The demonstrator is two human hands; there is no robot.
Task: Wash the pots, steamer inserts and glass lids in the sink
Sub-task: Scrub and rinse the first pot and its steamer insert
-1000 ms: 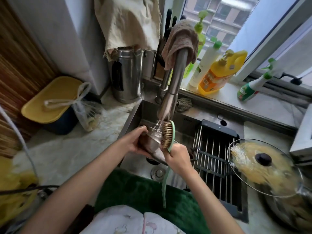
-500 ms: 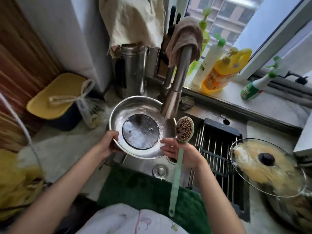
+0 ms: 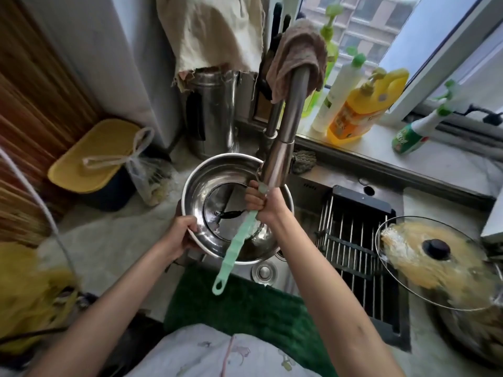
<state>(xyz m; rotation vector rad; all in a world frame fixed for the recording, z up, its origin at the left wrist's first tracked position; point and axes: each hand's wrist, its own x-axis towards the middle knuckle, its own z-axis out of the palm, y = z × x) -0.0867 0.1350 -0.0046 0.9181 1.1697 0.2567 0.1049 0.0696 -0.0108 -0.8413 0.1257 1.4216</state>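
A steel pot [image 3: 215, 180] is held over the sink with its opening tilted up toward me. My left hand [image 3: 181, 234] grips its rim at the lower left. My right hand [image 3: 258, 204] is in front of the pot's right side, just under the faucet head [image 3: 275, 170], and grips a pale green dish brush [image 3: 239, 240]. The brush's handle hangs down across the pot to a loop at its end; its bristle head is hidden behind the hand and the faucet. A glass lid [image 3: 435, 262] with a black knob lies on a pan at the right.
A black wire rack [image 3: 351, 240] fills the sink's right half, and the drain [image 3: 262, 272] is below the pot. A green towel [image 3: 245, 303] covers the front edge. A steel kettle [image 3: 212, 112], a yellow-lidded bin [image 3: 95, 153] and soap bottles [image 3: 353, 112] stand behind.
The pot has turned from side-on under the faucet to opening-up. My right hand has moved left and up with the brush, from beside the pot to in front of it.
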